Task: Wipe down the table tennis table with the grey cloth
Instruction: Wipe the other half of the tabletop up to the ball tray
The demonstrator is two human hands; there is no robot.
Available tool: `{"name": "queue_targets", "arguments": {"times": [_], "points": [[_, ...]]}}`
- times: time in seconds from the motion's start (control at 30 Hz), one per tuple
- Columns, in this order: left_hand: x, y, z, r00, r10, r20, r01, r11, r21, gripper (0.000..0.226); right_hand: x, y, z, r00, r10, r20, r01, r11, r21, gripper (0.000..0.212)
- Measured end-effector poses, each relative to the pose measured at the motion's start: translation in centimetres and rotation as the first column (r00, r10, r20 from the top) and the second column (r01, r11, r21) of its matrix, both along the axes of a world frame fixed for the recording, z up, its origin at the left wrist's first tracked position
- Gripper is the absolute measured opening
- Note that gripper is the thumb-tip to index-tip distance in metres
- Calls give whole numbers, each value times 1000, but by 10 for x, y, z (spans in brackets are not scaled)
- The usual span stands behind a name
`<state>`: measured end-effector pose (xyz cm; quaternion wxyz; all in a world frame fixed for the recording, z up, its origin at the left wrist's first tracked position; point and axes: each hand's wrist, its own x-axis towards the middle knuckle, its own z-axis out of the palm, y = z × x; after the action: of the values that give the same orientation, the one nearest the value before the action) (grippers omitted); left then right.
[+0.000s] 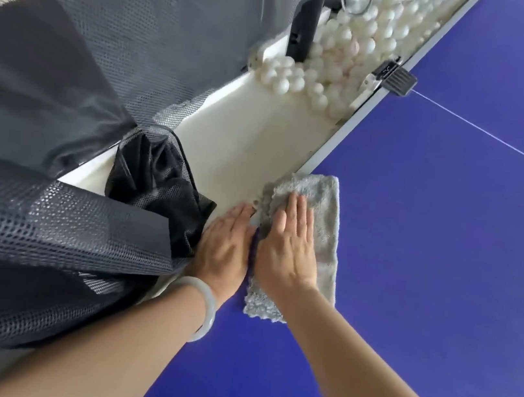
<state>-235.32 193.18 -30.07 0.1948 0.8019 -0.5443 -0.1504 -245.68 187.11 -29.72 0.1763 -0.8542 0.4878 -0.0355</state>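
Cloth [325, 201] under flat right hand [288, 250], its middle hidden — left hand [226, 244] beside

1 head cam, close over table [448, 260]

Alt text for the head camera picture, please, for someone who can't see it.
The right hand presses a grey cloth on the blue table tennis table near its edge. The left hand rests beside it on a white trough holding white balls farther along, beside dark netting.

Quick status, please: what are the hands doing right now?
Right hand flat on grey cloth, table edge. Left hand flat alongside, at white trough. Black netting bunched beside left hand.
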Motion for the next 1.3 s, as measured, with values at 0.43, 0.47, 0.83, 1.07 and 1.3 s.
{"name": "queue_targets", "arguments": {"times": [0.43, 0.47, 0.83, 1.07, 1.3], "points": [[-4, 0, 2, 994, 96, -51, -96, 995, 4, 48, -47, 19, -8, 933, -353, 74, 359, 929, -91, 66], [-3, -1, 1, 993, 98, -58, -98, 995, 12, 47, -31, 42, -11, 960, -265, 90, 273, 958, -86, 66], [-1, 0, -4, 997, 75, -20, -75, 997, -11, 45, -138, -25, 3, 933, -359, 3, 358, 930, -88, 58], [-1, 2, -3, 998, 69, -7, -69, 997, 30, 49, -83, 90, -5, 997, 61, 49, -52, 985, -162, 58], [-13, 6, 3, 989, -55, 139, 57, 998, -6, 68, -196, 25, 1, 980, -192, -56, 184, 974, -132, 61]]}}
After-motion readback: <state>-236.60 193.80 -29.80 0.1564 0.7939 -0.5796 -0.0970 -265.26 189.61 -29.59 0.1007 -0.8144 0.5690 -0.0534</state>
